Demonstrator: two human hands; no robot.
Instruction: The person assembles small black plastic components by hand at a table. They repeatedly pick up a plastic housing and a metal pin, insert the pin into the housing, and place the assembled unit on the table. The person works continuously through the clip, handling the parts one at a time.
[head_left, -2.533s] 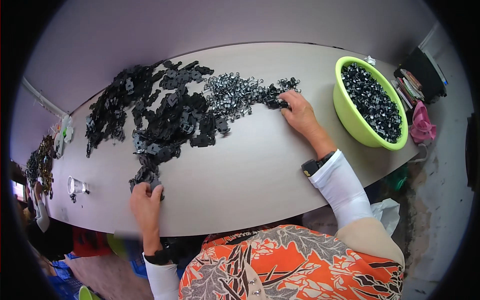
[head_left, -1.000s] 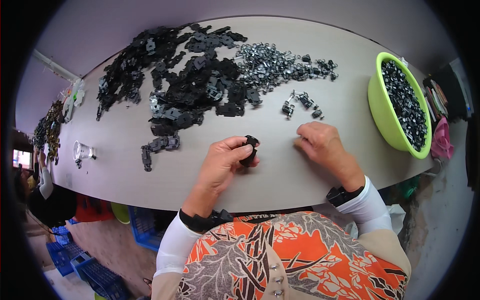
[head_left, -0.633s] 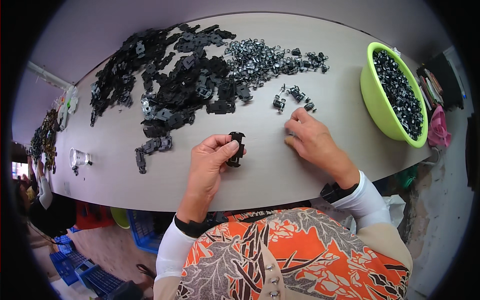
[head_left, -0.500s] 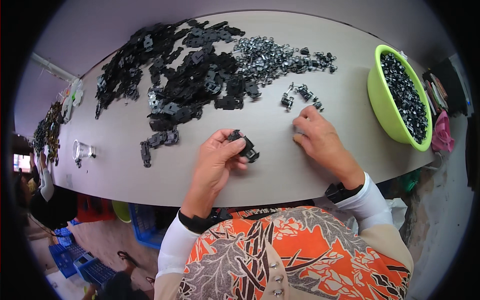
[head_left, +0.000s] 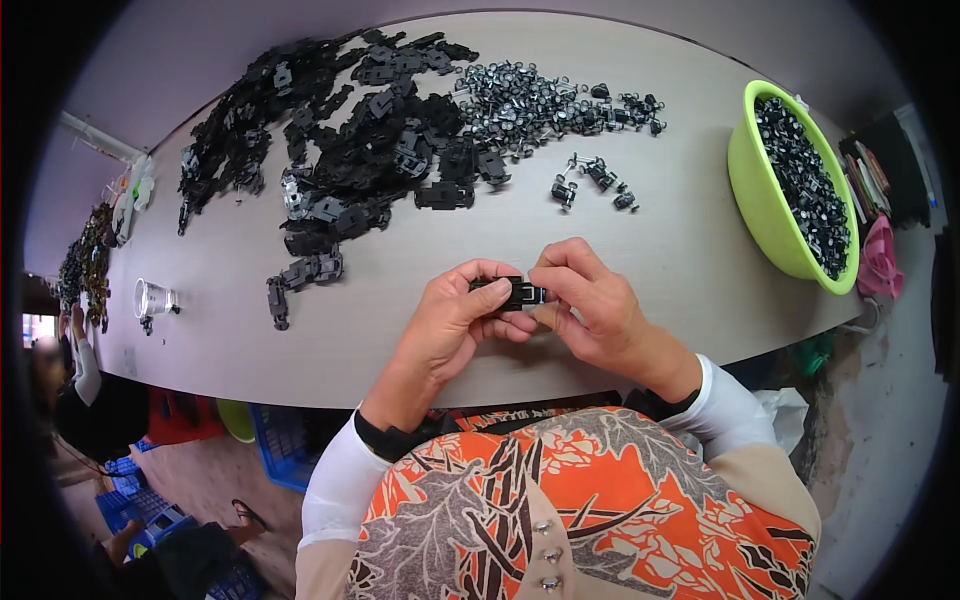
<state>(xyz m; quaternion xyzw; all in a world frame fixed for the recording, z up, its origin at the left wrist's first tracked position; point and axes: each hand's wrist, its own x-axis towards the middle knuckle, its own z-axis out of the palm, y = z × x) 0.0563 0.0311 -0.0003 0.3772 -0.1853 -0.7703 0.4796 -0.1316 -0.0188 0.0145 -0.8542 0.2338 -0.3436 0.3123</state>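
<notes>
Just in front of me, my left hand [head_left: 450, 315] grips a black plastic toy car chassis [head_left: 516, 294] between thumb and fingers. At the chassis's right end, my right hand [head_left: 590, 305] is closed in a pinch, its fingertips touching or almost touching the part. What those fingertips hold is hidden. Beyond my hands lie a few loose wheel axles [head_left: 600, 175] with small dark wheels. A large heap of black and dark grey chassis [head_left: 375, 150] covers the table's far left, and a pile of shiny wheel axles [head_left: 520, 105] adjoins it.
At the right stands a lime-green basin [head_left: 745, 195] full of small dark-wheeled parts. A clear plastic cup [head_left: 153, 299] lies at the left. Blue crates [head_left: 280, 450] sit below the table's near edge. Another person [head_left: 90, 400] works at the far left beside more piles.
My right hand has moved left and nearer, from beside the loose axles to the chassis. In my left hand the chassis has turned to lie level. The view has shifted slightly.
</notes>
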